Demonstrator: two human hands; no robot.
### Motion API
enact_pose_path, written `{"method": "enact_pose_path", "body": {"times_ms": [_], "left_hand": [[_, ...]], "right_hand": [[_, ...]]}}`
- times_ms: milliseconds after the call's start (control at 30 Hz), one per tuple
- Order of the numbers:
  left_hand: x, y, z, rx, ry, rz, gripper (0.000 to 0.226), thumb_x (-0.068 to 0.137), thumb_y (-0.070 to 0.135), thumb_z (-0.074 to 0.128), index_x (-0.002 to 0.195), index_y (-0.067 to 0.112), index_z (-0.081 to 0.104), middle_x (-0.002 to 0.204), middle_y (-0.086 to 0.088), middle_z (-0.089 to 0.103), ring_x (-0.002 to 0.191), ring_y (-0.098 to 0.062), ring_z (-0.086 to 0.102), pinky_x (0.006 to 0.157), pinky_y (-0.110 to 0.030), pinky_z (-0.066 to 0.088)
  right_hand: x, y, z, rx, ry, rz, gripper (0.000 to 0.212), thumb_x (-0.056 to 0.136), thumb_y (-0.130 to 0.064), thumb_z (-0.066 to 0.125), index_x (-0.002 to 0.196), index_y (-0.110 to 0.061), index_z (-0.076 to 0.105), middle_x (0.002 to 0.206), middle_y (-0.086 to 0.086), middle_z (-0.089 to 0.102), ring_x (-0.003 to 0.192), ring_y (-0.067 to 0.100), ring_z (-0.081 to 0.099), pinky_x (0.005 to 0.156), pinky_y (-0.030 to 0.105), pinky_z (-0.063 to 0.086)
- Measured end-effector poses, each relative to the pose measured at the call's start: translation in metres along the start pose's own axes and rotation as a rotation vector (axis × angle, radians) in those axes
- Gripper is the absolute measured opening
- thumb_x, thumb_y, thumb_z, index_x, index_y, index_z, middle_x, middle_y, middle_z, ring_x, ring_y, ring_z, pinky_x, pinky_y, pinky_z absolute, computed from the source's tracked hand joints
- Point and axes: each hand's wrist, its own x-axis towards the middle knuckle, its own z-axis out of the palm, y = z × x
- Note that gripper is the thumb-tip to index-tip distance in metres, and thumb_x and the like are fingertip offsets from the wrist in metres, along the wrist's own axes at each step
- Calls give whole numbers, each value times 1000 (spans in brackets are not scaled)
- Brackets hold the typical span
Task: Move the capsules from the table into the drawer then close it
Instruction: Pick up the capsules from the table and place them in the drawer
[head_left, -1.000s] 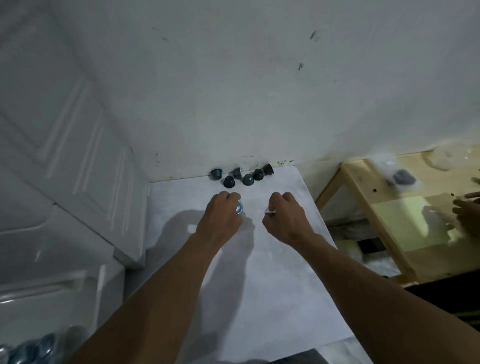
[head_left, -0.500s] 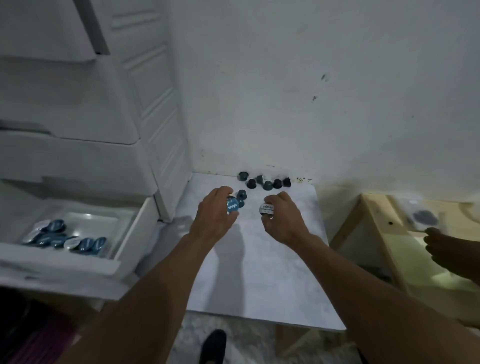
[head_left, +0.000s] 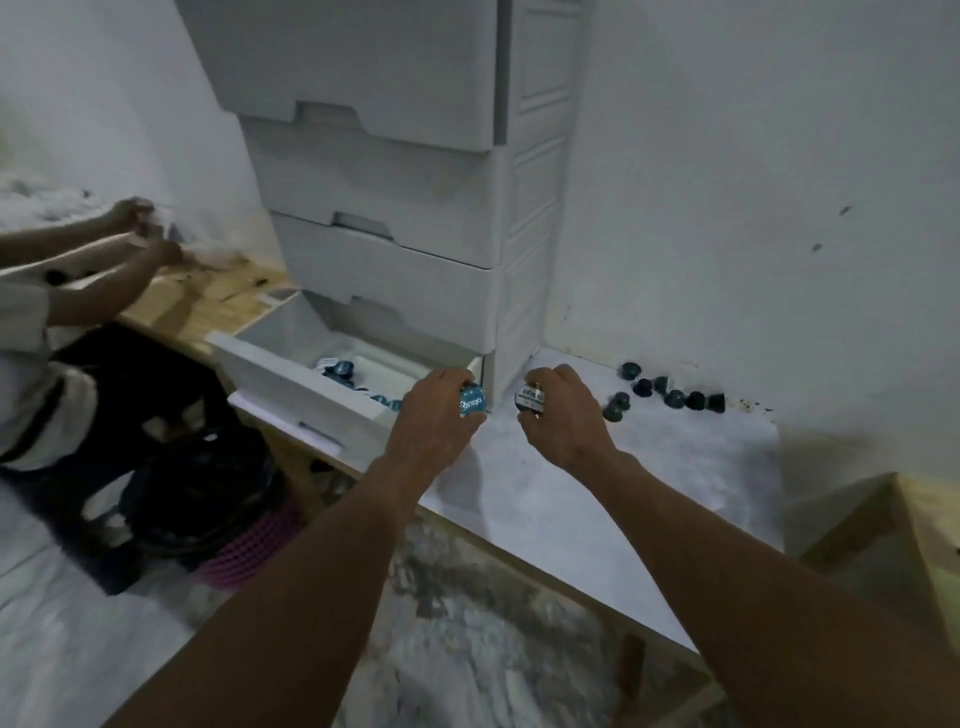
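Observation:
My left hand (head_left: 434, 421) grips a capsule with a blue lid (head_left: 472, 404), held just over the right front corner of the open bottom drawer (head_left: 291, 384). My right hand (head_left: 563, 415) grips a capsule with a white lid (head_left: 530, 397) above the white table (head_left: 649, 499), beside the cabinet's corner. Several dark capsules (head_left: 670, 395) lie on the table near the wall. The drawer holds several blue capsules (head_left: 340, 369), partly hidden behind its front panel and my left hand.
The white drawer cabinet (head_left: 415, 208) stands against the wall, its upper three drawers closed. Another person (head_left: 78, 291) works at a wooden bench on the left. A wooden table (head_left: 924, 540) sits to the right. Dark bags lie on the floor at the left.
My view has swung left, bringing the cabinet and open drawer to the centre. Both hands, each holding a capsule, have moved left from the table's middle toward the drawer.

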Motion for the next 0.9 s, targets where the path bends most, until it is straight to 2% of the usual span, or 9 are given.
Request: {"method": "enact_pose_path", "body": {"times_ms": [267,433,600,767,833,900], "left_hand": [[10,-91,-71,-2,27,-35,41,78,23,75,114,12,60,110,-6,64,99,-21,58,81,-22,38],[21,-152,-108,-53,0,-50,43,77,26,77,115,14,62,114,-4,66,100,-17,61,92,-26,47],[38,-196,-127,-59,-56,-54,46,78,27,77,119,17,60,119,-2,64,104,-16,60,95,-26,46],[65,-222,-127,-87,-84,-14,45,78,27,77,118,15,61,116,-3,64,103,-16,59,92,-22,42],[82,-229,-124,-95,-93,6,45,76,26,78,117,15,62,115,-3,65,102,-18,60,92,-25,45],[103,-237,-121,-94,-108,13,43,74,26,80,113,17,64,112,-2,67,98,-15,61,88,-23,47]], "right_hand": [[36,-87,55,21,-22,-29,36,84,-14,67,118,-9,56,116,12,53,106,28,53,89,30,41],[53,-134,99,30,-33,0,37,82,-17,70,116,-11,58,114,10,56,102,26,56,87,29,43],[68,-161,133,30,-6,36,32,79,-20,71,108,-10,61,103,8,56,89,21,52,73,26,36],[100,-162,156,25,-28,90,21,73,-26,74,87,-16,62,89,10,60,70,17,47,53,19,24],[117,-161,162,15,-24,111,16,75,-23,72,84,-17,60,88,9,57,73,17,47,55,21,25],[134,-157,169,11,-20,130,17,77,-22,72,87,-15,61,90,7,54,78,18,48,63,24,30]]}}
